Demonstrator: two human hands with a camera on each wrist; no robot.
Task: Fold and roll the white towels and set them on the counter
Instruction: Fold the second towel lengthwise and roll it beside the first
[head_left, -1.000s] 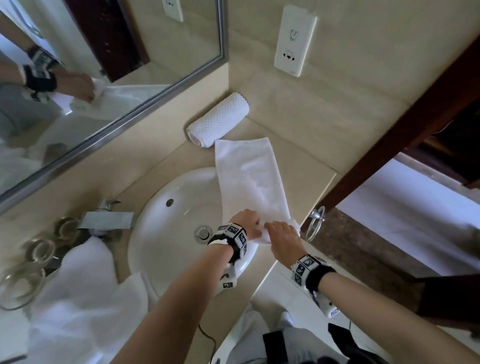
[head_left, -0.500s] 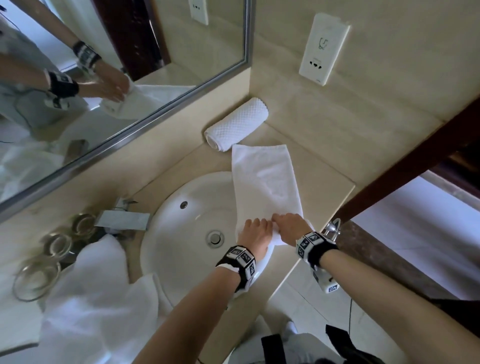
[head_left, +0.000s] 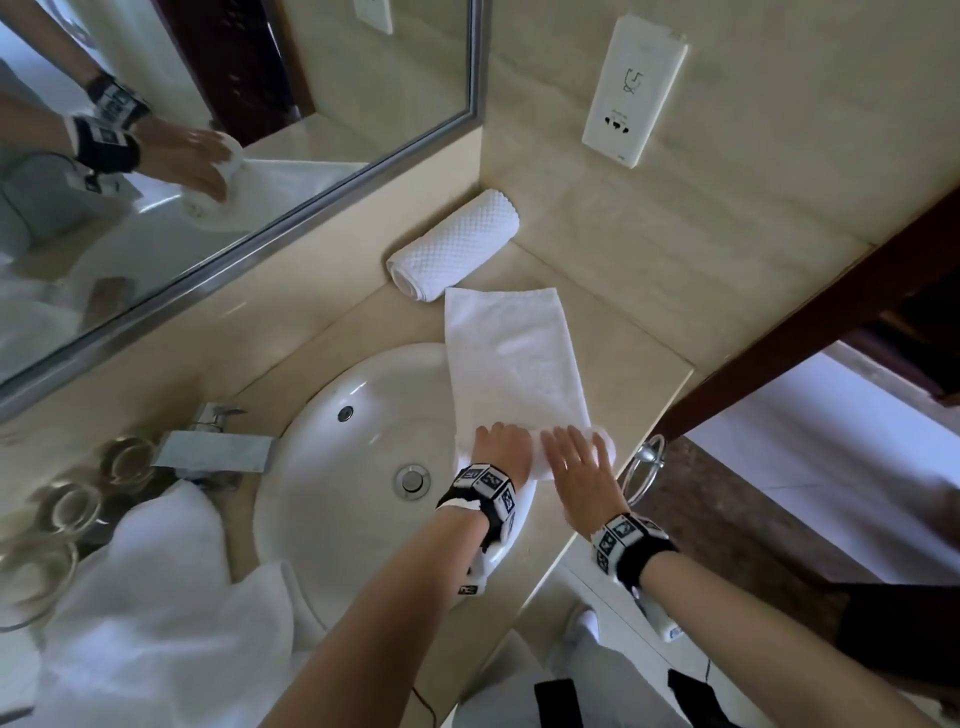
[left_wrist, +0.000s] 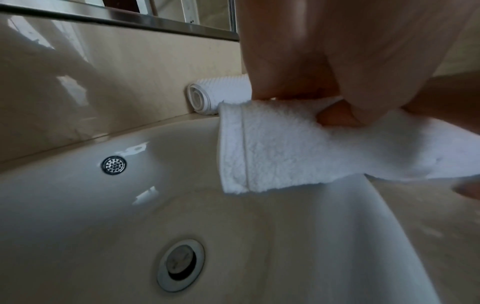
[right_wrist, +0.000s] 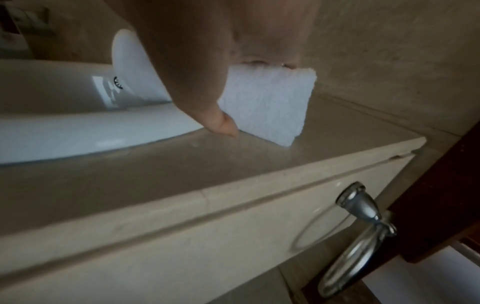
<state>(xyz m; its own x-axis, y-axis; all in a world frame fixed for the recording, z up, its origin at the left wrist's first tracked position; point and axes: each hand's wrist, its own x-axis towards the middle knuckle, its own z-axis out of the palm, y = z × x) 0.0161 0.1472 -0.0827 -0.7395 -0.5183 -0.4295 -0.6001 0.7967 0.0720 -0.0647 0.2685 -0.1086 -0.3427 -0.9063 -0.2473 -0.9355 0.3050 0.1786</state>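
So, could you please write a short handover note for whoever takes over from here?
Left hand: grips the rolled near end of the folded towel.
Right hand: fingers straight, pressing on the same roll.
The towel lies along the counter, partly over the sink.
Done: one rolled towel at the back wall.
Left: finish this roll, then the towel heap at the left.

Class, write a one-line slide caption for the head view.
Both hands, left hand and right hand, roll a folded towel beside a finished rolled towel.

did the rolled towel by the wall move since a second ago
No. The rolled towel lies against the wall below the socket, as before; only the camera shifted.
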